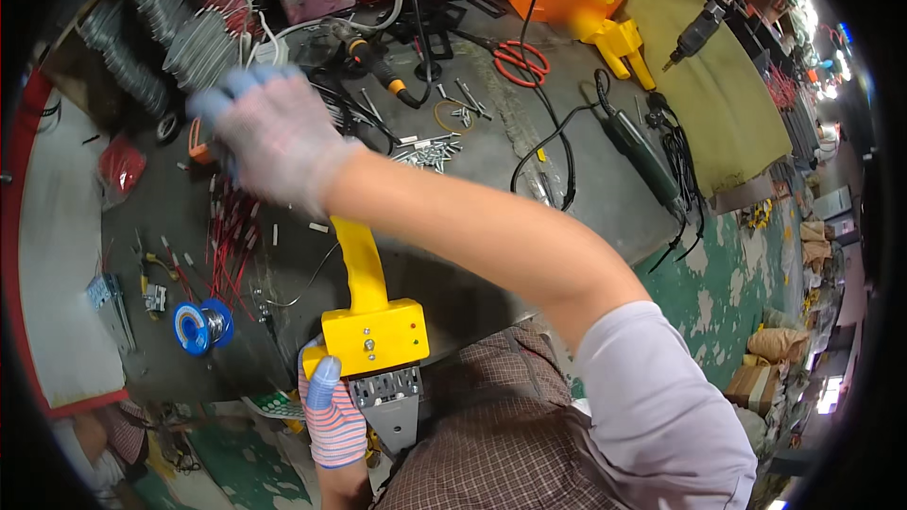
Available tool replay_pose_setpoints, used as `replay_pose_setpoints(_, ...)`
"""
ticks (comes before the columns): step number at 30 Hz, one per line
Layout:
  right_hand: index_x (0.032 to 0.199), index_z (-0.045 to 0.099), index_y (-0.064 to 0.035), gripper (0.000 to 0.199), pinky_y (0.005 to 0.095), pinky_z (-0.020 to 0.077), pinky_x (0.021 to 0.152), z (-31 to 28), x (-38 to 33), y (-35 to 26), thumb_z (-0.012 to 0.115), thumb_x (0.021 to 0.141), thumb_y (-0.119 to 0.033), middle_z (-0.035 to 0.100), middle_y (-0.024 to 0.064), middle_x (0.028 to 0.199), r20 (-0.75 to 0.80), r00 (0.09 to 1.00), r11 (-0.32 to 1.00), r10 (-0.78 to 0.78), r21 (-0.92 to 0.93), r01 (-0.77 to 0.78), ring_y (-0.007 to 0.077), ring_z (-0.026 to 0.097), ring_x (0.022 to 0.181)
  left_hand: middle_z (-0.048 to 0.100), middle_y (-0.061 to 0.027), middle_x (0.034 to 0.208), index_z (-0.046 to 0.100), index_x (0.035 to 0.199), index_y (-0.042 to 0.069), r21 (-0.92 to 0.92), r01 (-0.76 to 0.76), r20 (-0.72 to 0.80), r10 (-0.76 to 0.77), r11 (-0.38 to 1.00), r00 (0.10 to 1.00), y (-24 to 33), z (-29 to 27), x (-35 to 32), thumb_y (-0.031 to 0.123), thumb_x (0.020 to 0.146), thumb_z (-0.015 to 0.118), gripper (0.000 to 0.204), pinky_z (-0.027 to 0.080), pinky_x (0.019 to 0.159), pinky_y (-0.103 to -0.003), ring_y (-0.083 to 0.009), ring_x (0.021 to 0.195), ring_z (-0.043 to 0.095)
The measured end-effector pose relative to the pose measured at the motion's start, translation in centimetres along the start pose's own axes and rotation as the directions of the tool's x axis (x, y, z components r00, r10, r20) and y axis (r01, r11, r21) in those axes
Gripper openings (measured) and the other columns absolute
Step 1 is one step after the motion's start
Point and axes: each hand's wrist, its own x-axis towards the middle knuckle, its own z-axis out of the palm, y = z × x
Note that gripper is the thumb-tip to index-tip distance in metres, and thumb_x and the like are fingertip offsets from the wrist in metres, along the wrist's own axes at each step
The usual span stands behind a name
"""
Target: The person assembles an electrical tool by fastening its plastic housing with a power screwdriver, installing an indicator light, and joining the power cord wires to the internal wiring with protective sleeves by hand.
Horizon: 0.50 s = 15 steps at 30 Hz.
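My left hand (333, 420), in a striped glove with blue fingertips, grips a yellow plastic housing with a handle (375, 337) at the bench's front edge. A grey metal plate with a row of dark contacts (387, 401) extends below the housing. Stretched across the bench to the far left, my right hand (283, 137) is gloved and smeared by motion. Beside its fingers shows an orange-edged thing (198, 142), mostly hidden; whether the hand touches it I cannot tell. Red wires with white ends (227, 236) lie just below that hand.
A blue solder spool (194, 326) stands at the left. Loose screws (435, 153), red-handled scissors (521, 60) and a black-and-orange tool (378, 66) lie mid-bench. To the right are a dark green corded tool (642, 156), yellow housings (614, 38) and a hanging screwdriver (694, 36).
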Motion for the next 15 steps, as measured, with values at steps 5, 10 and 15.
replay_pose_setpoints(5,0.068,0.059,-0.008,0.021,0.0415,0.0473,0.06,-8.2,-12.0,2.9,0.068,0.076,-0.025,0.058,0.0096,0.063,0.017,1.0,0.999,0.022,0.045,-0.023,0.0311,0.06,0.062,0.058,-0.0144,0.126,0.05,0.129,0.004,0.058,-0.012,0.061,0.008,0.998,0.998,0.2,-1.1,-0.6,0.025,0.086,0.064,0.05,0.044,0.102,-0.044,-0.0279,0.116,0.056)
replay_pose_setpoints(10,0.101,0.065,-0.0121,0.027,0.0447,0.0501,0.081,-6.0,-10.9,15.2,0.06,0.085,-0.033,0.065,0.0169,0.097,-0.014,0.853,0.838,0.522,-0.177,-0.516,0.0349,0.063,0.095,0.057,-0.0123,0.127,0.05,0.129,0.004,0.097,0.005,-0.021,-0.003,0.995,1.0,0.0,-1.0,-0.5,0.024,0.089,0.059,0.045,0.043,0.103,-0.044,-0.0269,0.118,0.055)
replay_pose_setpoints(15,0.125,0.058,-0.0214,0.044,0.0436,0.0524,0.088,-3.0,-4.8,19.3,0.064,0.084,-0.032,0.066,0.0121,0.114,0.231,0.686,0.668,0.69,-0.569,-0.48,0.0333,0.063,0.105,0.056,-0.011,0.128,0.049,0.131,0.004,0.12,-0.057,0.028,0.054,0.991,0.998,-0.4,-1.3,0.0,0.026,0.088,0.063,0.05,0.04,0.106,-0.041,-0.0243,0.119,0.053)
